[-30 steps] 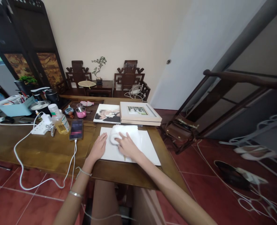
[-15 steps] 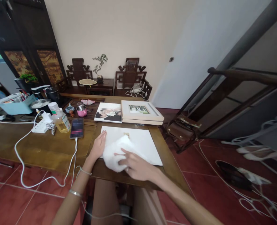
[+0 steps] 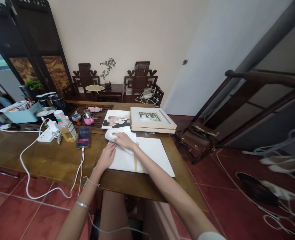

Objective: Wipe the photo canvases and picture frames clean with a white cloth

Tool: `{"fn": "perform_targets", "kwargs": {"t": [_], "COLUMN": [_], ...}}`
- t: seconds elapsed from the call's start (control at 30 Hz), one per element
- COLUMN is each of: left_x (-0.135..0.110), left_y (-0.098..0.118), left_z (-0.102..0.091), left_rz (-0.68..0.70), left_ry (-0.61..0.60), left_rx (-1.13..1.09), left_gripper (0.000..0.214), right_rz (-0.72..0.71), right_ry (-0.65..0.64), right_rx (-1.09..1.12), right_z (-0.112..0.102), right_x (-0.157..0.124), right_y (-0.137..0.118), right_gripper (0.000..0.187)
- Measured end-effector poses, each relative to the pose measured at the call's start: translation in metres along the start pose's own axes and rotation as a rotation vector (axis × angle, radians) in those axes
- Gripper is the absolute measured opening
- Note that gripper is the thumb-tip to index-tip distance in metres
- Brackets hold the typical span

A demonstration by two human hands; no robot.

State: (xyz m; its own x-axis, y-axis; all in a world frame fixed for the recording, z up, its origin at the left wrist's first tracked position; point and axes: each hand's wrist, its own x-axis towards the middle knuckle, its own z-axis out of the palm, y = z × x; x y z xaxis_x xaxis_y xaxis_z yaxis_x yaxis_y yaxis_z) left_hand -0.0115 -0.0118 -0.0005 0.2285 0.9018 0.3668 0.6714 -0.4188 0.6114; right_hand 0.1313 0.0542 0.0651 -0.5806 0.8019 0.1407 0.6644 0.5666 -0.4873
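Observation:
A flat white panel (image 3: 153, 156) lies on the wooden table near its front edge. A narrow tan strip (image 3: 136, 161) runs down its middle, partly hidden by my right forearm. My right hand (image 3: 124, 140) presses a bunched white cloth (image 3: 112, 134) onto the panel's far left part, with fingers closed into it. My left hand (image 3: 107, 156) rests on the panel's left edge, fingers extended and close to the cloth. Nothing shows in its grasp.
Stacked picture frames (image 3: 153, 128) and a photo panel (image 3: 107, 122) lie just behind. To the left are a phone (image 3: 83, 137) on a white cable, a bottle of yellow liquid (image 3: 68, 131), a power strip (image 3: 46, 135) and a pink cup (image 3: 88, 119).
My right hand has carried the cloth from the panel's near left area to its far left corner, uncovering the tan strip. My left hand has slid slightly nearer along the edge.

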Motion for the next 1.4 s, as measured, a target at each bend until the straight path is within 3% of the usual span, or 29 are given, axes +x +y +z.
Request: {"fn": "perform_targets", "kwargs": {"t": [0.17,0.3,0.4,0.5,0.6,0.73,0.87,1.03,1.2,1.3,1.4], "left_x": [0.0,0.0,0.0,0.0,-0.001,-0.001,-0.001,-0.002,-0.001,-0.001,-0.001], "left_y": [-0.003,-0.004,-0.005,-0.005,-0.006,-0.006,-0.006,-0.004,-0.002,-0.003,-0.004], "left_z": [0.002,0.002,0.003,0.003,0.004,0.003,0.002,0.001,-0.001,-0.001,0.0], "left_rz": [0.0,0.0,0.011,0.021,0.022,0.027,0.026,0.018,-0.001,0.001,0.013], "left_ry": [0.013,0.002,0.006,-0.001,-0.019,-0.047,-0.054,-0.036,-0.047,-0.052,-0.041], "left_rx": [-0.024,-0.044,-0.029,0.006,0.034,0.044,0.032,0.011,-0.007,-0.009,-0.002], "left_gripper": [0.038,0.039,0.04,0.041,0.043,0.042,0.042,0.041,0.041,0.042,0.041], "right_rz": [0.063,0.225,0.311,0.236,0.092,0.053,0.143,0.15,0.025,-0.005,-0.023], "right_ry": [0.019,0.101,0.143,0.081,-0.024,-0.164,-0.13,-0.01,0.037,0.033,-0.015], "right_rx": [0.019,-0.023,-0.066,-0.146,-0.199,-0.148,-0.142,-0.165,-0.228,-0.222,-0.177], "right_z": [-0.017,-0.046,-0.052,-0.046,-0.044,-0.051,-0.047,-0.043,-0.047,-0.044,-0.046], "right_x": [-0.018,-0.069,-0.111,-0.151,-0.19,-0.227,-0.224,-0.165,-0.12,-0.133,-0.17], "right_y": [0.03,0.079,0.095,0.08,0.044,0.013,0.036,0.083,0.093,0.082,0.06], "right_gripper": [0.042,0.049,0.047,0.045,0.045,0.037,0.039,0.036,0.028,0.025,0.025]}}
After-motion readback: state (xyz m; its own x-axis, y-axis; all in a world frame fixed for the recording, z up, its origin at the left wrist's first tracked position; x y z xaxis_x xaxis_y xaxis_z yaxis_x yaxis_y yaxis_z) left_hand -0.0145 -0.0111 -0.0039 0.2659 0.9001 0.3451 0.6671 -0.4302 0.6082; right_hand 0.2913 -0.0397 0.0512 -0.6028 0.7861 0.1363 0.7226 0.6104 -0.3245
